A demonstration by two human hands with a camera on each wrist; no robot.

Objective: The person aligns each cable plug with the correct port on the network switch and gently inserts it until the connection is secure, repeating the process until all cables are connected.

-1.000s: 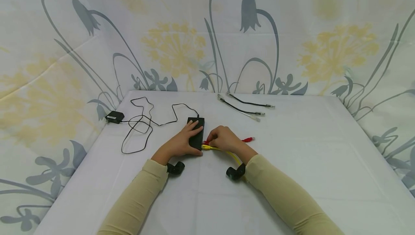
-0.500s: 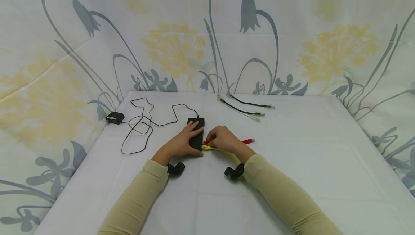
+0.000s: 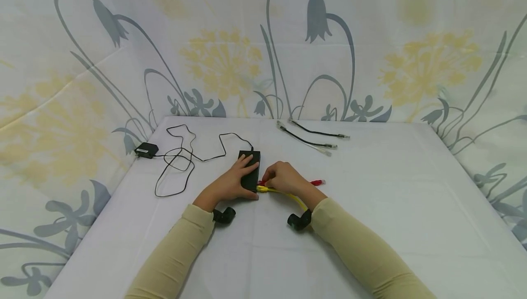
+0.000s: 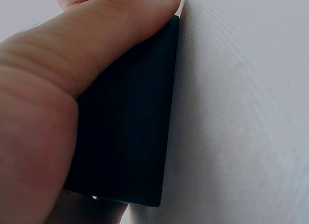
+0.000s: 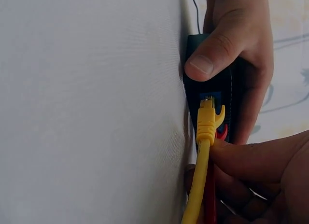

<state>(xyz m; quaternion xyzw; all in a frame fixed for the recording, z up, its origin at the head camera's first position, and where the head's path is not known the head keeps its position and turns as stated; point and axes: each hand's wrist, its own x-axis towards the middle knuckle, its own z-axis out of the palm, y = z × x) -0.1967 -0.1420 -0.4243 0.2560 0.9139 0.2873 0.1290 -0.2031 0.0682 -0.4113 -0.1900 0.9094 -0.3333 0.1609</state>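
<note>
In the head view a small black network switch [image 3: 250, 181] lies near the table's middle. My left hand [image 3: 227, 185] grips it, thumb at its near end and fingers spread over the top; the thumb [image 4: 111, 35] also shows against the switch in the left wrist view. My right hand [image 3: 284, 177] pinches a red network cable [image 5: 210, 195] close to its plug, at the switch's right side. Beside it, a yellow network cable's plug [image 5: 206, 122] has its clear tip at a blue port [image 5: 216, 95]. The red plug is mostly hidden behind the yellow one.
A black power adapter [image 3: 146, 149] lies at the left, its thin looped cord [image 3: 187, 150] running to the switch's far end. Two short black cables [image 3: 317, 131] and a pale cable end [image 3: 327, 153] lie at the back. White cloth covers the table; patterned curtains surround it.
Both hands keep nearly the same place on the switch and the red cable. The red cable's free end has tilted and shifted slightly.
</note>
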